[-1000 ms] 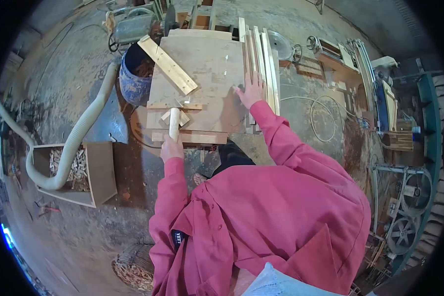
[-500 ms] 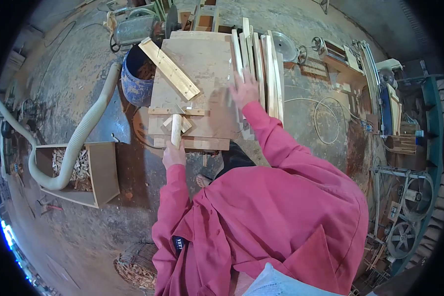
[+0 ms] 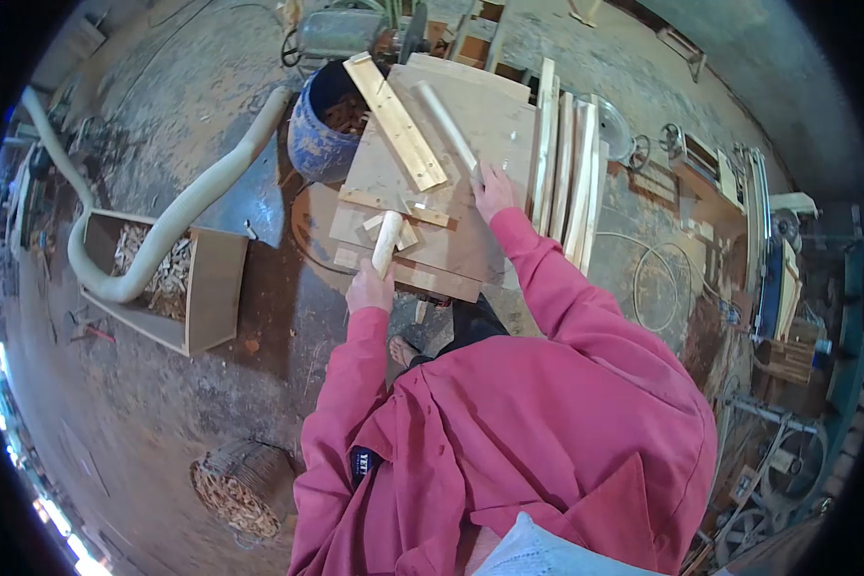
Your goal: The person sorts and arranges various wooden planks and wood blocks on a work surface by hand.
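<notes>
My left hand [image 3: 370, 286] grips the near end of a short round wooden rod [image 3: 386, 242] that rests on the plywood worktable [image 3: 480, 125], its far end among small wood blocks. My right hand [image 3: 494, 189] holds a long pale wooden stick [image 3: 444, 125] that slants up and to the left across the tabletop. Several long wooden slats [image 3: 568, 163] lie in a row along the table's right side, just right of that hand. A flat plank [image 3: 396, 121] lies diagonally on the table's left part.
A blue barrel [image 3: 319, 144] with wood scraps stands left of the table. A pale dust hose [image 3: 178, 221] runs to a wooden box of offcuts [image 3: 168, 278]. A basket of shavings [image 3: 235, 490] sits on the floor. Machines and cables stand at the right.
My right hand left the slats and now holds a long stick over the table. The left hand kept its grip on the rod. The view swung so the table sits tilted.
</notes>
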A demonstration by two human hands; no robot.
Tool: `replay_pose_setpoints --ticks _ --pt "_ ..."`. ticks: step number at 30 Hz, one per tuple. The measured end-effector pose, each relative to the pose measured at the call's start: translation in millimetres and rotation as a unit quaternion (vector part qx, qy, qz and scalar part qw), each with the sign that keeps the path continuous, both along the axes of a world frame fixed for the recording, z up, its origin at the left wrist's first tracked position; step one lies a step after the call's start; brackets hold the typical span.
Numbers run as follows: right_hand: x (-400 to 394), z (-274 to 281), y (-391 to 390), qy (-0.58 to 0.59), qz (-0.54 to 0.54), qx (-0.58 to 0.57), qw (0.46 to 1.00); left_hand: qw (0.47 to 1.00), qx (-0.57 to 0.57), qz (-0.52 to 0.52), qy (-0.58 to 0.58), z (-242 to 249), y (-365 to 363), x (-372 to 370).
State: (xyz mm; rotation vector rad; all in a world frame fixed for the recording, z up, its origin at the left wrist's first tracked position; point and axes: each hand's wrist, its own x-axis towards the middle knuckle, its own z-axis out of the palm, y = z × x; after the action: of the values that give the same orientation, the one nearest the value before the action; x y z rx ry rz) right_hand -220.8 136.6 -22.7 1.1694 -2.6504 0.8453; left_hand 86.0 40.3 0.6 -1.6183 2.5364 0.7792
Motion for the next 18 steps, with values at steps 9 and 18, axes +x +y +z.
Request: replay_pose_setpoints --ticks 9,18 --pt "4.1 -17.1 -76.4 -0.055 0.058 -0.053 0.995 1.0 -0.007 -0.008 0.02 0.7 0.8 0.9" --pt "-18.5 -24.4 -95.9 -0.039 0.051 -0.037 0.997 1.0 0.016 0.002 0.006 6.6 -7.0 -16.8"
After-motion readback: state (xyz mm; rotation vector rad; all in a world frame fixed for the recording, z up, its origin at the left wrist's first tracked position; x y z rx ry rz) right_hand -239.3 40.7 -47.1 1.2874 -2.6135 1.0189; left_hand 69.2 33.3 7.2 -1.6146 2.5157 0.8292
